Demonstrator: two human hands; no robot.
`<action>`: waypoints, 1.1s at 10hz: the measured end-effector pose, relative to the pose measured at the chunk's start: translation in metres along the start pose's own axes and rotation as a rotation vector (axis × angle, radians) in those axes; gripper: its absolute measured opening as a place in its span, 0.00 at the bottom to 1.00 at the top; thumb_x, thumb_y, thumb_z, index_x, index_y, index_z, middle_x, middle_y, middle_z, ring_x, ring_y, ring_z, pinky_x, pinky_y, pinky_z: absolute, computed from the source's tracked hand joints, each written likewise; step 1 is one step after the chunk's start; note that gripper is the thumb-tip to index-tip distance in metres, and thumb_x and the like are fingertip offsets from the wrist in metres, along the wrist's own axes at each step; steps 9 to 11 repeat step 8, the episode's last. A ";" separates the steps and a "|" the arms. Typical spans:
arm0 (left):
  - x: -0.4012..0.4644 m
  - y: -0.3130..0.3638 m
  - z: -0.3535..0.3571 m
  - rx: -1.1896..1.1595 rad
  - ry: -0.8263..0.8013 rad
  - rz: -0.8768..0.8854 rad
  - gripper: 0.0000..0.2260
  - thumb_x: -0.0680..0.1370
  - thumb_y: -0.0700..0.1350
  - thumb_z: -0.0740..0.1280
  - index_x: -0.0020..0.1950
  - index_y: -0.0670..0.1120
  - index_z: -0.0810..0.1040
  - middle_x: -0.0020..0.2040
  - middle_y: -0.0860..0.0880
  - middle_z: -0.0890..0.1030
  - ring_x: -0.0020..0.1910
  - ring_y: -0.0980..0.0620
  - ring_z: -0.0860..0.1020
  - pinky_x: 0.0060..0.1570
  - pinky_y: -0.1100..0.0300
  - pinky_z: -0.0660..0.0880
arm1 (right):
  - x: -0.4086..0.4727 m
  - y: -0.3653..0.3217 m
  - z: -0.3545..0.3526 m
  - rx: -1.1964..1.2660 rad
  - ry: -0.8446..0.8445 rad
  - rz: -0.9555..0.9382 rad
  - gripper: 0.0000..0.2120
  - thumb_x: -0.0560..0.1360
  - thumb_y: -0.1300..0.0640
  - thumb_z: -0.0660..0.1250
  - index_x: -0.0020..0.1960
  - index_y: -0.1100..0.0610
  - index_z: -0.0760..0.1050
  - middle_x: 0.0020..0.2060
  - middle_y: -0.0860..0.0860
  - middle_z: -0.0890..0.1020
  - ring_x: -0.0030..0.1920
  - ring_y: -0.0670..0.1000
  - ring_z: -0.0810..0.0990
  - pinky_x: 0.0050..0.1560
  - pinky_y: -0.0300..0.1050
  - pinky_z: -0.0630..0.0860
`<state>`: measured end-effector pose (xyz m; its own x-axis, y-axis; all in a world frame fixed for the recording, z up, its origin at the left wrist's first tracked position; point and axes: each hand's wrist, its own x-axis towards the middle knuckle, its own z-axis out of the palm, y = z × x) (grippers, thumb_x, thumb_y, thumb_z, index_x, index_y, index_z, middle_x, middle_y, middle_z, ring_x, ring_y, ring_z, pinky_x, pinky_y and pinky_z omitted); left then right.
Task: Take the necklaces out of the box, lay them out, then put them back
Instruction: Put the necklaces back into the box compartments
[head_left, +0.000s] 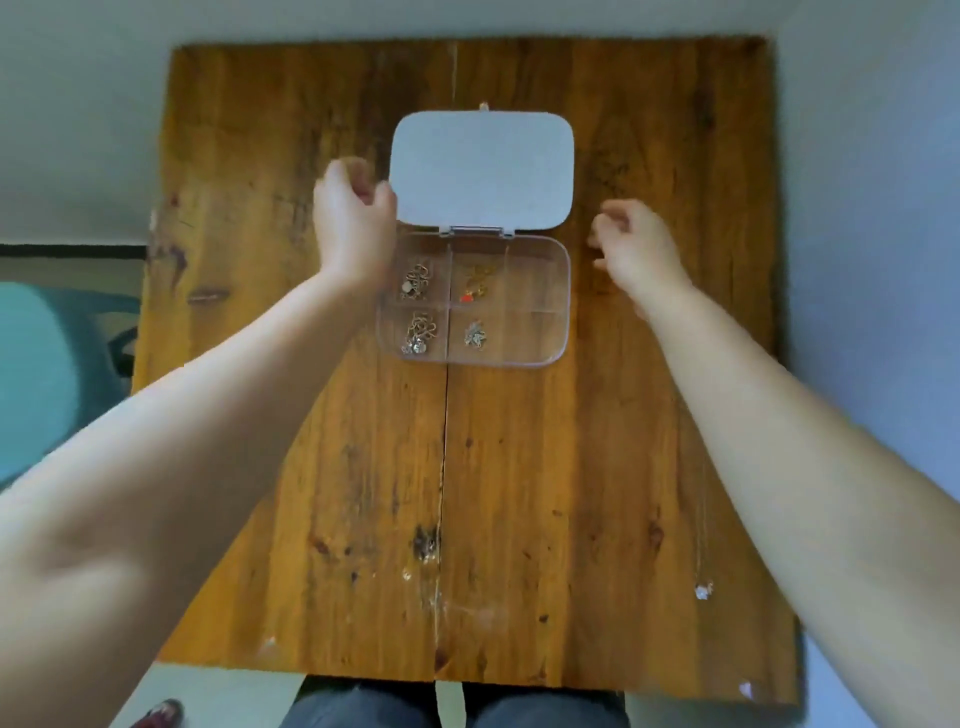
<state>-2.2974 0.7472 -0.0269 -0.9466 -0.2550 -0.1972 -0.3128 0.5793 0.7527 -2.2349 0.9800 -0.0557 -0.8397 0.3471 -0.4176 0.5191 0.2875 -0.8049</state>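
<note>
A clear compartment box (535, 332) lies mid-table with its white lid (483, 166) folded open behind it. Several bunched necklaces sit in its left and middle cells: one with a pale bead (414, 283), a gold one with a red charm (475, 283), and two silver ones (418, 335) (475, 335). The right cells look empty. A thin chain necklace (701, 590) lies stretched along the table's right side, pendant toward me, its far end hidden under my forearm. My left hand (353, 218) is curled at the lid's left edge. My right hand (636, 249) hovers right of the box, fingers curled.
The wooden table (519, 493) has a seam running down its middle. A teal seat (36, 374) stands off the left edge. My knees show below the near edge.
</note>
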 end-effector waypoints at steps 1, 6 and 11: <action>0.031 -0.006 0.012 -0.183 -0.140 -0.381 0.22 0.76 0.47 0.64 0.69 0.43 0.67 0.63 0.44 0.75 0.60 0.44 0.75 0.59 0.50 0.75 | 0.036 -0.027 0.022 0.321 -0.127 0.169 0.12 0.79 0.56 0.58 0.60 0.56 0.74 0.53 0.50 0.82 0.52 0.49 0.80 0.49 0.46 0.79; -0.018 -0.048 -0.048 0.343 -0.316 0.683 0.11 0.74 0.35 0.64 0.55 0.44 0.79 0.56 0.44 0.81 0.56 0.44 0.77 0.54 0.52 0.72 | -0.055 0.009 -0.001 -0.268 -0.097 -0.472 0.15 0.78 0.66 0.60 0.63 0.57 0.76 0.63 0.53 0.77 0.65 0.49 0.73 0.67 0.43 0.67; -0.026 -0.082 -0.047 0.758 -0.398 0.883 0.24 0.75 0.33 0.63 0.69 0.43 0.64 0.72 0.40 0.66 0.71 0.39 0.63 0.67 0.41 0.63 | -0.071 0.025 0.014 -0.681 -0.154 -0.495 0.24 0.80 0.68 0.55 0.74 0.56 0.60 0.75 0.53 0.61 0.75 0.55 0.57 0.74 0.54 0.57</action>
